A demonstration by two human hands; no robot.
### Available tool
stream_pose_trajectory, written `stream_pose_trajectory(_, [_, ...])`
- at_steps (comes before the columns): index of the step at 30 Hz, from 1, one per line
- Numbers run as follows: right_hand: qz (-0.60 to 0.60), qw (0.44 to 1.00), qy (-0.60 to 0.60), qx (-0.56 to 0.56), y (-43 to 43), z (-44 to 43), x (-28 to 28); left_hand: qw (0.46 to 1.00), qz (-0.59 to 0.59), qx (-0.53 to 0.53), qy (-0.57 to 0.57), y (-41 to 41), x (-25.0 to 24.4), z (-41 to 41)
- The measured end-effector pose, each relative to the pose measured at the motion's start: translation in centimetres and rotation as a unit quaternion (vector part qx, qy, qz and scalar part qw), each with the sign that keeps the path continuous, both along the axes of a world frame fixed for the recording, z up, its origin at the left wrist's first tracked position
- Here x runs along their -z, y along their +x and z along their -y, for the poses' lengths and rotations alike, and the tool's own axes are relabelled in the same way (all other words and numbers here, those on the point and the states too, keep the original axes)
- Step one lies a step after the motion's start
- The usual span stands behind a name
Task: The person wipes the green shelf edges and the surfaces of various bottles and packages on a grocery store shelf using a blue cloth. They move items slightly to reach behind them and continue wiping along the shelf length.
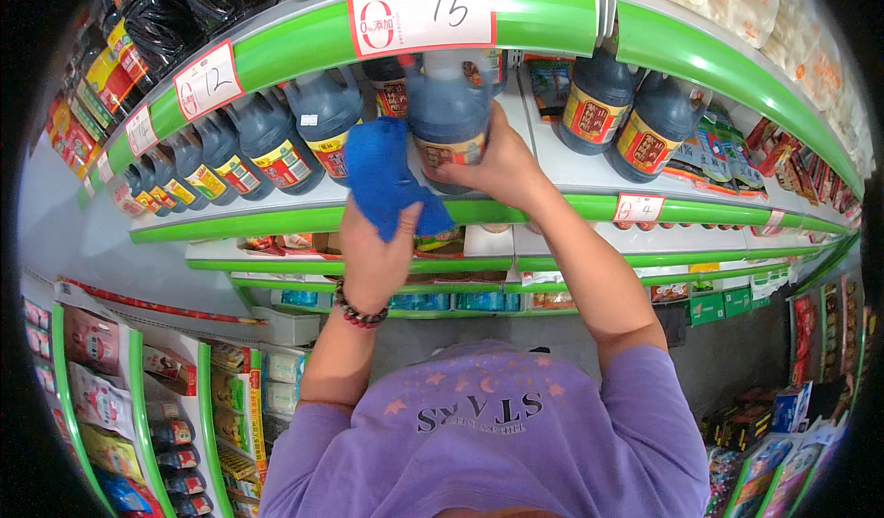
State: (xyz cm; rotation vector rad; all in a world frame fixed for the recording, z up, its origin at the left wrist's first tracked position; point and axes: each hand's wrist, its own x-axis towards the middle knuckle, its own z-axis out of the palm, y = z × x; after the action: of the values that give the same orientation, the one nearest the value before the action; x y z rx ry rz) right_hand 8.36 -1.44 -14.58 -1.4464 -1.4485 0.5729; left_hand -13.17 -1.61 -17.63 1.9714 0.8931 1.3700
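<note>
My right hand [494, 166] grips the lower part of a large dark plastic jug [447, 114] with a handle and a red and yellow label, at the edge of a white shelf. In my left hand [378, 255] is a blue cloth [387, 173], held just left of that jug. A similar jug [328, 124] stands left of the cloth, at the end of a row of dark bottles. Two more labelled jugs [597, 107] stand to the right on the same shelf. The jug's top is partly hidden by the upper shelf's price card.
The upper shelf's green edge [545, 10] juts out above my hands, bearing price cards [421, 15]. Packets [718, 152] lie at the shelf's right. Lower shelves [276, 266] run below. Side shelves [138, 380] with packets and bottles stand at the lower left, others at the lower right.
</note>
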Motion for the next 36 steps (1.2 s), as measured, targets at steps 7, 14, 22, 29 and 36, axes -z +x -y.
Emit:
stream_pose_trajectory(7, [-0.053, 0.997, 0.041, -0.030, 4.0, 0.6, 3.0, 0.927, -0.175, -0.017, 0.330, 8.8, -2.5, -1.1])
stream_pose_trajectory(14, [-0.248, 0.951, 0.103, -0.152, 4.6, -1.0, 4.6, 0.901, -0.153, -0.075, 0.398, 11.2, -2.7, -2.3])
stream_pose_trajectory(22, [-0.460, 0.878, 0.021, -0.131, 2.1, 2.2, 0.5, 0.884, -0.189, -0.133, 0.405, 12.3, -6.0, -0.2])
stream_pose_trajectory(29, [-0.274, 0.945, 0.132, -0.124, 3.3, 1.7, 3.4, 0.872, -0.164, -0.144, 0.437, 12.3, -4.5, -0.1])
stream_pose_trajectory(36, [-0.039, 0.995, 0.087, -0.030, 3.5, 1.5, 2.3, 0.967, 0.005, -0.085, 0.240, 9.3, 0.3, -3.5])
